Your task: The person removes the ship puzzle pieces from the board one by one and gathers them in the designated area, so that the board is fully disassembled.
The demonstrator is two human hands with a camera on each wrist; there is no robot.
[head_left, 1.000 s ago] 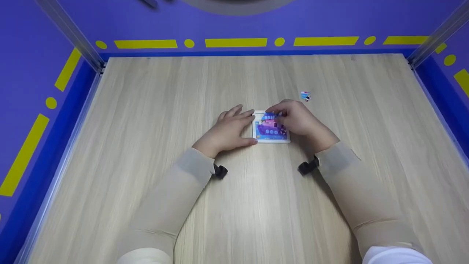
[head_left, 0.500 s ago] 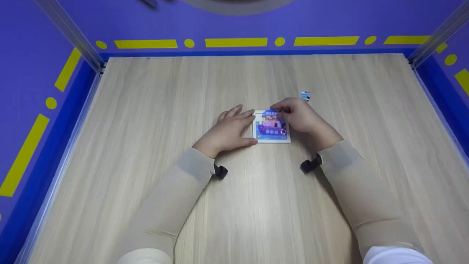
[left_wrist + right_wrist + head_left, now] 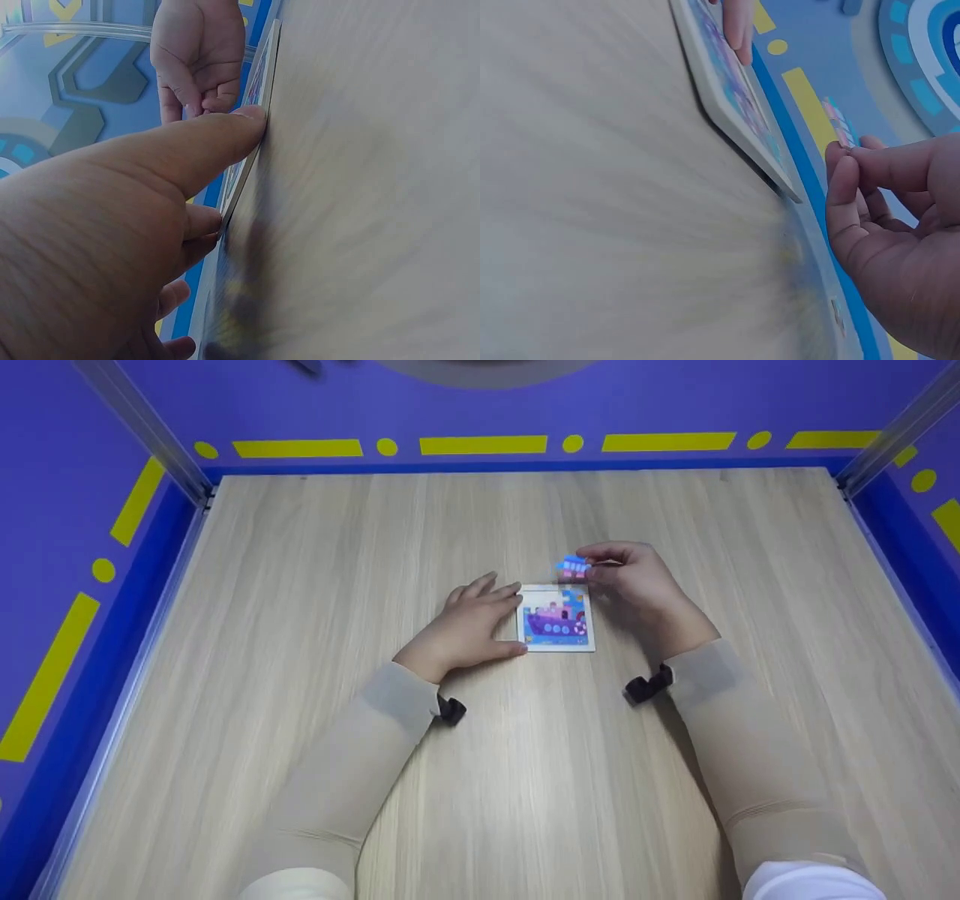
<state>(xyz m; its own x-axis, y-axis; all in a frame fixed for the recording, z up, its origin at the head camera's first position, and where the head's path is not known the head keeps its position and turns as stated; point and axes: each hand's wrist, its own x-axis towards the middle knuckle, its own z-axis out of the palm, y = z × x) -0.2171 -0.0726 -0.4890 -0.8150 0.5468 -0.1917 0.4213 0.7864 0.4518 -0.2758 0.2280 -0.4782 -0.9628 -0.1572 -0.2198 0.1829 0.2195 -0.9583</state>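
A small square jigsaw puzzle in a white tray (image 3: 555, 649) lies on the table, showing a purple and pink ship. Its upper left part is bare white. My left hand (image 3: 465, 630) touches the tray's left side with spread, fairly straight fingers; in the left wrist view the thumb (image 3: 217, 139) presses on its edge. My right hand (image 3: 637, 585) pinches a blue and pink puzzle piece (image 3: 574, 567) between thumb and fingers, raised just beyond the tray's far edge. The right wrist view has this piece (image 3: 840, 124) standing out past the fingertips.
Another loose puzzle piece (image 3: 838, 316) lies on the wood-grain table (image 3: 375, 547), hidden by my right hand in the head view. Blue panels with yellow marks (image 3: 484, 448) border the table at the back and sides.
My right hand has lifted the blue and pink puzzle piece off the puzzle and moved it away and to the right, uncovering the white gap. My left hand has stayed in place.
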